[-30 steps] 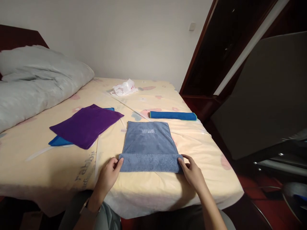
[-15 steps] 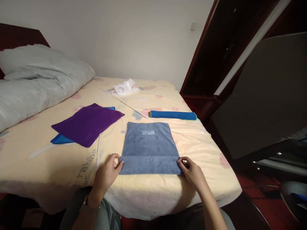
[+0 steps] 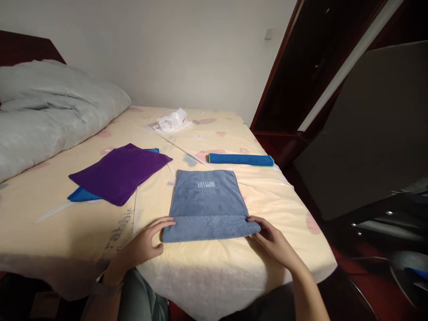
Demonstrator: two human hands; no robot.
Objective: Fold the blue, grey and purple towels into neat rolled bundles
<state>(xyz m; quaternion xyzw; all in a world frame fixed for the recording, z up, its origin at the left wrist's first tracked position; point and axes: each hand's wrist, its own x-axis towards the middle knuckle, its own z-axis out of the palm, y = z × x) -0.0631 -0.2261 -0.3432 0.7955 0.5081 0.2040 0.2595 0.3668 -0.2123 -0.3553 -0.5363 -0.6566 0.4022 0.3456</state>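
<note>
A grey-blue towel [image 3: 207, 196] with white "HAPPY LIFE" lettering lies flat on the bed, its near edge folded over into a band. At the band's left end, my left hand [image 3: 147, 238] rests its fingertips on the fold, the thumb well apart below the near edge. My right hand [image 3: 272, 238] pinches the band's right end, fingers on top and thumb underneath; that corner is lifted slightly. Beyond the towel lies a rolled blue towel [image 3: 240, 159] with green edging. To the left, a purple cloth [image 3: 120, 174] covers most of a blue cloth [image 3: 83, 195].
The bed [image 3: 207, 272] has a cream patterned sheet. A crumpled white plastic bag [image 3: 173, 120] sits near the wall, and a grey quilt [image 3: 60, 111] is heaped at the left. Dark furniture [image 3: 377, 133] stands beyond the bed's right edge.
My left hand has loosened its pinch, spreading thumb from fingers. My right hand has raised the band's right end a little, drawing the corner outward.
</note>
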